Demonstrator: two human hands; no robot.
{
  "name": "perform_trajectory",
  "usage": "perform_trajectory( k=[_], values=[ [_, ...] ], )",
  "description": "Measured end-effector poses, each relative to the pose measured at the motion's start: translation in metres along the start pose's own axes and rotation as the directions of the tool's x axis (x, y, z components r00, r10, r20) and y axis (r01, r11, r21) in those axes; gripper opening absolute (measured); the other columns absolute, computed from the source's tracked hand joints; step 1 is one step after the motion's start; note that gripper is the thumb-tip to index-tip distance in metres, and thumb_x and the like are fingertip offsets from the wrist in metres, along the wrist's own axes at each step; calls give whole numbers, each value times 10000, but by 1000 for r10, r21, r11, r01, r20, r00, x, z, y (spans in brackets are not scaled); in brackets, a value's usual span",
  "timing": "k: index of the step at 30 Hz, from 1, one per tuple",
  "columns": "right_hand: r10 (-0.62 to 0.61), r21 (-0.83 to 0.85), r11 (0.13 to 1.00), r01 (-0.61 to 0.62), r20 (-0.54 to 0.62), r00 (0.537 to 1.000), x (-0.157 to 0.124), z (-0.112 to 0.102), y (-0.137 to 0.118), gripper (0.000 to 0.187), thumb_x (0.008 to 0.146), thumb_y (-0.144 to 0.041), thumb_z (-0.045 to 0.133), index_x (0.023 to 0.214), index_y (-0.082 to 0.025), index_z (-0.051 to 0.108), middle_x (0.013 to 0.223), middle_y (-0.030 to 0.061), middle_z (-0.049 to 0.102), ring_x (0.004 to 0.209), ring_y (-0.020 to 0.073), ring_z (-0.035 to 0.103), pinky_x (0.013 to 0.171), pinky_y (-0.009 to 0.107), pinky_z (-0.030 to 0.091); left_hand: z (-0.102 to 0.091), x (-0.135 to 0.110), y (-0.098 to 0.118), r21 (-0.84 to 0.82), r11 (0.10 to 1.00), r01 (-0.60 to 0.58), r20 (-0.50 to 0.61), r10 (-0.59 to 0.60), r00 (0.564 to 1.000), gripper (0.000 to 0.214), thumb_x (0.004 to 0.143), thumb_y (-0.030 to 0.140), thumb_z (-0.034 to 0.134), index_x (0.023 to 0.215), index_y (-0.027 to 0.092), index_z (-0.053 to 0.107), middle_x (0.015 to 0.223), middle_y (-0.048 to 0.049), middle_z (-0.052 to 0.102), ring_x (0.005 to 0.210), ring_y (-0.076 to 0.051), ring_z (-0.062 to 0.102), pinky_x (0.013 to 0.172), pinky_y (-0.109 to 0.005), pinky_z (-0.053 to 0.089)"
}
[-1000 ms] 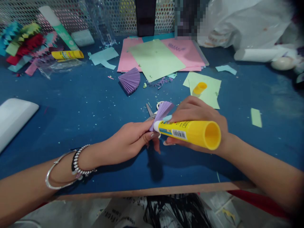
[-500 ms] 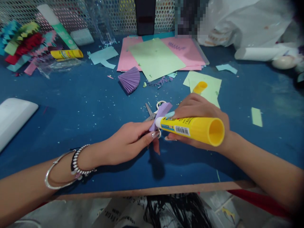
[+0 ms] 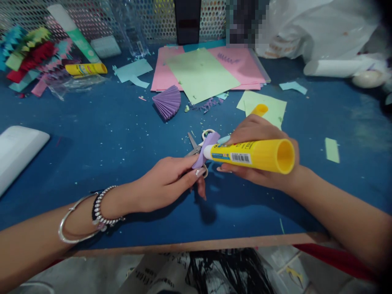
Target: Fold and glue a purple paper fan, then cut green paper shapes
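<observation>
Your left hand [image 3: 165, 181] pinches the folded purple paper [image 3: 207, 145] with its fingertips. Your right hand [image 3: 255, 130] is closed around the yellow glue stick [image 3: 251, 155]. The stick lies sideways. Its white tip points at your left hand and touches the paper, right between both hands.

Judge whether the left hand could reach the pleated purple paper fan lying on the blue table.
Probably yes: only scrap-dotted table lies between the left hand and the fan, though that hand pinches a folded purple paper piece.
</observation>
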State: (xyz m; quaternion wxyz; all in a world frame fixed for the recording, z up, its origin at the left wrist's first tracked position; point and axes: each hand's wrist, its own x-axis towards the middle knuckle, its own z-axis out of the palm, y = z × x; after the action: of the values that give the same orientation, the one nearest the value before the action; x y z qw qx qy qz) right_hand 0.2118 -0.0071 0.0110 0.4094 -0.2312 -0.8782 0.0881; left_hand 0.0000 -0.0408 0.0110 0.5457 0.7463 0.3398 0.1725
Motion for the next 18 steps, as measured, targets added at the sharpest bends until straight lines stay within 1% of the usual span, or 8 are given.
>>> perform_trajectory(
  k=[4,7,10,11,12,14,16,18],
  values=[
    [-25,-4,1000,25,-32,999,0,0,6,366,673,-299,724,948,-200,503,817,21,619,656,147,509,593,319,439,1,0,2,-35,999,23,-10,-24,1000,262,925,269,340,922,143,569,754,-24,655,672,-98,573,640,-184,436],
    [-24,-22,999,23,-39,999,0,-1,6,332,699,-302,704,945,-203,504,813,22,625,653,148,528,605,327,444,0,0,3,-85,996,26,-6,-27,1000,242,924,265,344,908,139,550,737,-30,656,662,-101,587,620,-192,445],
    [14,-52,998,-17,-68,998,-1,-1,3,335,698,-315,704,947,-207,507,823,28,634,648,159,522,585,334,436,0,0,3,-140,990,31,0,-31,1000,249,924,270,351,845,133,543,723,-39,659,648,-99,582,606,-192,451],
    [33,-74,996,-39,-89,995,-1,-1,2,334,697,-317,703,947,-213,507,835,29,638,656,166,520,579,336,433,0,0,3,-163,986,37,-13,-40,999,251,924,272,351,855,131,547,714,-39,659,641,-97,576,602,-190,450],
    [52,-94,994,-63,-112,992,-2,-1,1,327,701,-318,698,948,-220,508,851,30,641,672,173,521,583,341,435,1,1,3,-189,981,47,-34,-54,998,251,926,275,349,899,127,551,700,-35,656,628,-95,568,592,-188,447],
    [73,-113,989,-93,-168,983,-2,-1,0,298,719,-313,680,950,-233,509,878,29,641,696,180,526,605,354,445,1,1,2,-238,968,74,-73,-94,993,273,930,276,335,1052,124,527,679,-25,649,602,-93,546,577,-187,442],
    [68,-91,992,-86,-191,979,-3,0,0,261,735,-305,662,940,-229,518,869,35,633,690,176,534,617,360,453,1,2,3,-264,959,101,-94,-130,987,317,935,278,320,1172,127,467,678,-18,644,589,-91,527,573,-188,440],
    [67,-57,995,-78,-173,983,-2,0,0,243,738,-307,656,921,-221,523,828,32,624,665,168,534,587,345,446,0,2,3,-267,957,117,-76,-142,987,317,938,275,313,1176,124,459,699,-24,645,606,-91,532,589,-191,445]
  ],
)
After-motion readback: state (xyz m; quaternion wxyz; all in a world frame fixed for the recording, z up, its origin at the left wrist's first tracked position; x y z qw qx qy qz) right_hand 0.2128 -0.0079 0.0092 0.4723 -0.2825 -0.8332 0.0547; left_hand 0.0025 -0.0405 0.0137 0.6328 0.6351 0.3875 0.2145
